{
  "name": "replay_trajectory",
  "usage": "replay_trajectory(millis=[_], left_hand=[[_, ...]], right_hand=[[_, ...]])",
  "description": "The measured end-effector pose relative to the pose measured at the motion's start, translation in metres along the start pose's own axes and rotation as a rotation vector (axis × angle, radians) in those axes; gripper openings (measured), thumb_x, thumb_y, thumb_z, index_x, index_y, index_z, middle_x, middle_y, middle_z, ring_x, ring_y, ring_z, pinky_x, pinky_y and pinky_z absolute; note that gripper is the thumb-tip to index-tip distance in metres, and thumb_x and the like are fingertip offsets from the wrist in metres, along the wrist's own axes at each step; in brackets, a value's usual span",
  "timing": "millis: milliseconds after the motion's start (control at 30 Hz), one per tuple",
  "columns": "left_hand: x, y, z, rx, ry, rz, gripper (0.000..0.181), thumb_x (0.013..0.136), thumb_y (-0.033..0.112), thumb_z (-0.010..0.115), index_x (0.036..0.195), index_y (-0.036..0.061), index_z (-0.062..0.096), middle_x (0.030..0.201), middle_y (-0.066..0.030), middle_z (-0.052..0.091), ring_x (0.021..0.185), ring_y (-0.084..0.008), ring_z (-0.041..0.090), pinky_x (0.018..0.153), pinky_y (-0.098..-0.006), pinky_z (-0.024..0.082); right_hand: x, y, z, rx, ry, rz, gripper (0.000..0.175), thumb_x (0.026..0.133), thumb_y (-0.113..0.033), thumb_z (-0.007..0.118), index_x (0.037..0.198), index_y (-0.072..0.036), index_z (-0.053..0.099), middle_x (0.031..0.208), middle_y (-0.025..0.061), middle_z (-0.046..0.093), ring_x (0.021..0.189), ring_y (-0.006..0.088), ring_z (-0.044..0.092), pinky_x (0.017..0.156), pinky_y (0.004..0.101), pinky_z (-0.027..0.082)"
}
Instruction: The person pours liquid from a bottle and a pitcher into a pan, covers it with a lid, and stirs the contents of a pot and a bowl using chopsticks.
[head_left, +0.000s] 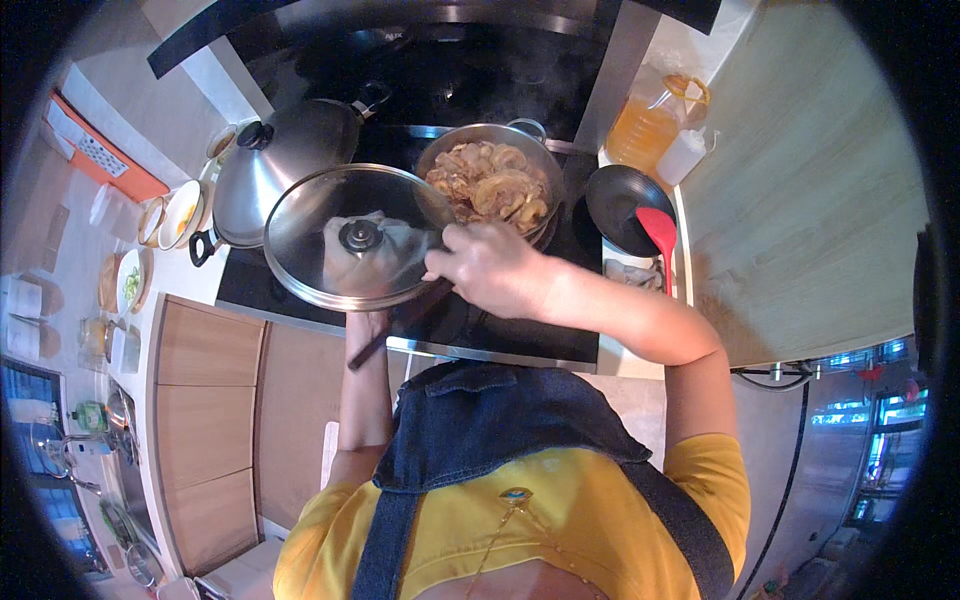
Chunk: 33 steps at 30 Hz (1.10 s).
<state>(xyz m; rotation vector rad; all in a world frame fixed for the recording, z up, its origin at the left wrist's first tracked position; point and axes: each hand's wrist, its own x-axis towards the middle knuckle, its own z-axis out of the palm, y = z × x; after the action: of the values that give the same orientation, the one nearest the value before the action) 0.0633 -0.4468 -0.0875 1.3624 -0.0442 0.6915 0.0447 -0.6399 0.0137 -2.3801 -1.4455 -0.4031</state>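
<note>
A glass lid (301, 238) with a steel rim and a black knob is above the dark hob (259, 289). My right hand (495, 266) grips the lid's right rim. Seen through the glass, my left hand (358, 279) is under the lid with a pale cloth (386, 232) against it; its fingers are partly hidden. Behind my right hand, a steel pan (555, 176) on the hob holds browned, sliced food (502, 191). What looks like its long dark handle (371, 349) runs beneath the lid and past my left forearm.
A domed steel wok lid (300, 165) covers a wok at the left. Bowls (180, 214) and a plate of chopped greens (131, 281) stand beyond it. At the right are a black pan (626, 210), a red spatula (660, 229), an oil jug (637, 135) and a white squeeze bottle (681, 157).
</note>
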Motion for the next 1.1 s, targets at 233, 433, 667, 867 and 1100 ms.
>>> replay_trajectory(millis=[233,433,667,867,1100], left_hand=[[0.000,0.003,-0.016,-0.030,0.030,-0.028,0.024,0.070,0.005,0.066,0.089,0.0005,0.051,0.080,-0.0085,0.061,0.066,-0.0122,0.056,0.061,-0.0227,0.047],[0.002,0.003,-0.013,-0.050,0.015,-0.049,0.024,0.070,0.004,0.066,0.089,0.0004,0.051,0.080,-0.0089,0.061,0.067,-0.0125,0.056,0.061,-0.0228,0.047],[0.001,0.004,-0.011,-0.098,0.008,-0.098,0.024,0.071,0.003,0.065,0.089,0.0003,0.050,0.080,-0.0093,0.061,0.067,-0.0128,0.057,0.061,-0.0230,0.047],[0.006,0.004,-0.014,-0.303,0.026,-0.263,0.024,0.071,0.003,0.065,0.089,0.0002,0.050,0.080,-0.0097,0.061,0.067,-0.0130,0.057,0.061,-0.0231,0.047],[0.006,0.016,-0.003,-0.468,0.022,-0.349,0.025,0.073,0.000,0.063,0.091,-0.0015,0.046,0.087,-0.0139,0.060,0.070,-0.0156,0.059,0.064,-0.0231,0.048]], right_hand=[[0.003,0.070,-0.115,0.453,0.418,0.601,0.032,0.076,-0.035,0.063,0.078,-0.003,0.065,0.062,0.0069,0.061,0.052,0.0078,0.056,0.044,0.0243,0.047],[-0.062,0.142,-0.101,0.730,0.637,0.657,0.023,0.082,-0.022,0.058,0.079,0.001,0.058,0.065,0.0062,0.058,0.049,0.0111,0.054,0.041,0.0217,0.047],[-0.087,0.125,-0.071,0.755,0.695,0.753,0.019,0.083,-0.016,0.058,0.076,0.002,0.057,0.067,0.0070,0.057,0.053,0.0120,0.054,0.042,0.0222,0.047],[-0.086,0.095,-0.097,0.720,0.728,0.648,0.015,0.081,-0.013,0.059,0.076,0.001,0.059,0.067,0.0057,0.056,0.056,0.0113,0.055,0.043,0.0217,0.048],[-0.085,0.103,-0.058,0.792,0.715,0.594,0.017,0.083,-0.013,0.056,0.077,0.003,0.057,0.068,0.0079,0.057,0.050,0.0124,0.055,0.043,0.0220,0.048]])
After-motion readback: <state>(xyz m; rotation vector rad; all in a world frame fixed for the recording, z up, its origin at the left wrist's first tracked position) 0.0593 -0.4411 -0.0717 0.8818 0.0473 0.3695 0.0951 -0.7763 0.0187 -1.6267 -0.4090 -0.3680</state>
